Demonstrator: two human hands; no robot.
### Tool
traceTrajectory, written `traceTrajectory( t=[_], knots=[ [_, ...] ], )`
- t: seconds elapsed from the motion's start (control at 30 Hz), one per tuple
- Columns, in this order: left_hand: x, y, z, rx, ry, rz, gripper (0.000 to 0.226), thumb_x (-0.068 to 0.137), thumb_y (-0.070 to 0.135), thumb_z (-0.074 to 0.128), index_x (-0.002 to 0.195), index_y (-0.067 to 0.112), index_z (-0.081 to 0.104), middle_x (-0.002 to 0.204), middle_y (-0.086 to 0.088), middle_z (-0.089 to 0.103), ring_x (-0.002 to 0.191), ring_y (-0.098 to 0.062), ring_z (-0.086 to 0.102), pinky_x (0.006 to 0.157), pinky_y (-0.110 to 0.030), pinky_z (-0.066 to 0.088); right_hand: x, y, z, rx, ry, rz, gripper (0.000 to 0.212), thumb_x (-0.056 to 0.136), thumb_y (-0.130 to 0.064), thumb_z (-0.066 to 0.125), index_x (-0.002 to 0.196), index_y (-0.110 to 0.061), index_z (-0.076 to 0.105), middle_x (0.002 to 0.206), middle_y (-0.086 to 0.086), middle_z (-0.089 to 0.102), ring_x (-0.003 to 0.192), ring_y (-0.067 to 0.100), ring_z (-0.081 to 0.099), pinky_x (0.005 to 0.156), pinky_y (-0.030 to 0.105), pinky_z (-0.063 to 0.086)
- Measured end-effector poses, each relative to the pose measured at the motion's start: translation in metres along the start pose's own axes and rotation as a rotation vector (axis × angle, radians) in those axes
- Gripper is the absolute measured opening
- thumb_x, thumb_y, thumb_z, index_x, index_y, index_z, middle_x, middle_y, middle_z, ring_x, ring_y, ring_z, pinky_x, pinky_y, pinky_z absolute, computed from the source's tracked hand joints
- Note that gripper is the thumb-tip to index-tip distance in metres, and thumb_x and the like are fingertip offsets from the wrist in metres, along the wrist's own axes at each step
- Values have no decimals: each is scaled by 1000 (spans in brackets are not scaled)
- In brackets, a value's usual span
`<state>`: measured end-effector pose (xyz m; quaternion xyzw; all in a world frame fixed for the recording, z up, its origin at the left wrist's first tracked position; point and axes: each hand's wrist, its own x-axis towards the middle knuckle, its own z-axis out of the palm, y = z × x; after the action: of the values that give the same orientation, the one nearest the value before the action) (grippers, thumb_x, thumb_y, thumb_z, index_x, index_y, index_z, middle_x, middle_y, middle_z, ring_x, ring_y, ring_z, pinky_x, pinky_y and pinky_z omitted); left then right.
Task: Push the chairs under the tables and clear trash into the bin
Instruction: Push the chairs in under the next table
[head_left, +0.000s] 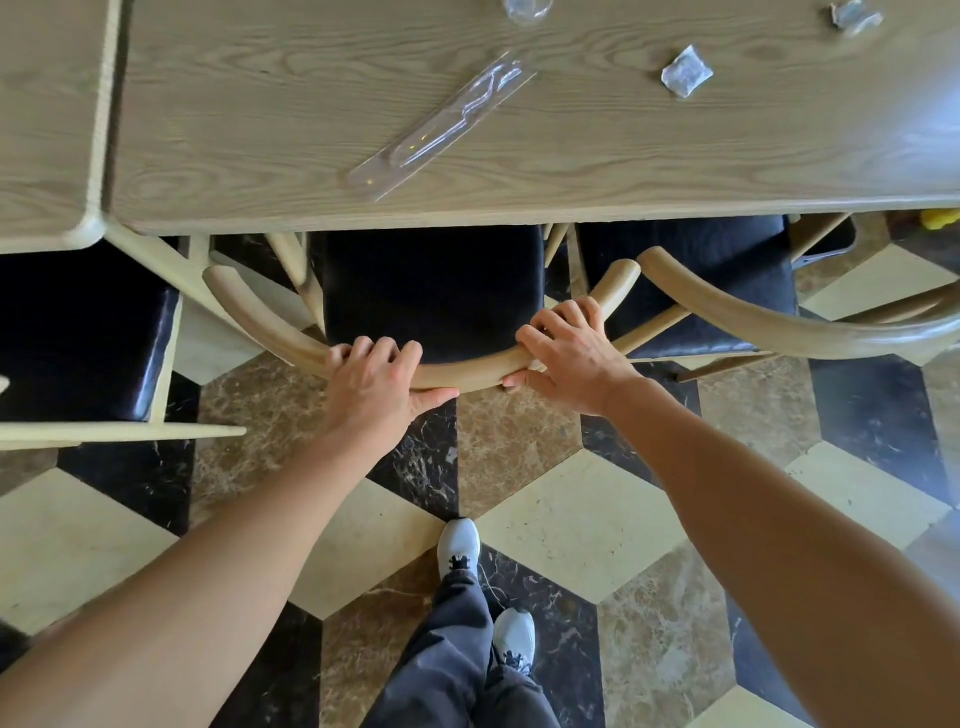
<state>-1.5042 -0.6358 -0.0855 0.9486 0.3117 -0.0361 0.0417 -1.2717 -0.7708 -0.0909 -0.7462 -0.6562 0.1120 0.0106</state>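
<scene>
The chair (431, 291), half under the near edge of the table (260, 130), is held by left hand (371, 371) and right hand (569, 358), fingers (362, 347) curled round its back rail (467, 371) — to be pushed straight, evenly

Two wooden tables: left table (47, 130), long table (571, 171). Three black-seated chairs: left chair (78, 338), middle chair (431, 291), right chair (727, 280). Four bits of trash: one long clear wrapper (441, 127), two crumpled scraps (685, 73) (854, 15), one clear piece (527, 8) at the top edge; two hands, left hand (374, 374) and right hand (571, 358); two grey shoes (458, 545) (514, 636).
</scene>
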Motion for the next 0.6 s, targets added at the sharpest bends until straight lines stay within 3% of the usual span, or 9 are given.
traceTrajectory(
  t=[0.27,0.6],
  knots=[
    [2,6,1,-11,73,-2,70,81,77,47,88,9,61,73,-9,58,75,-33,53,74,-46,35,0,5,0,13,0,9,60,89,-69,39,114,-18,58,109,5,59,104,31,48,107,58,27],
    [2,7,1,-8,78,-15,72,80,78,50,95,9,63,78,-10,60,78,-33,54,76,-47,37,3,11,4,29,28,-28,54,89,-67,48,111,-19,58,107,3,59,102,31,49,106,58,28]
  ],
)
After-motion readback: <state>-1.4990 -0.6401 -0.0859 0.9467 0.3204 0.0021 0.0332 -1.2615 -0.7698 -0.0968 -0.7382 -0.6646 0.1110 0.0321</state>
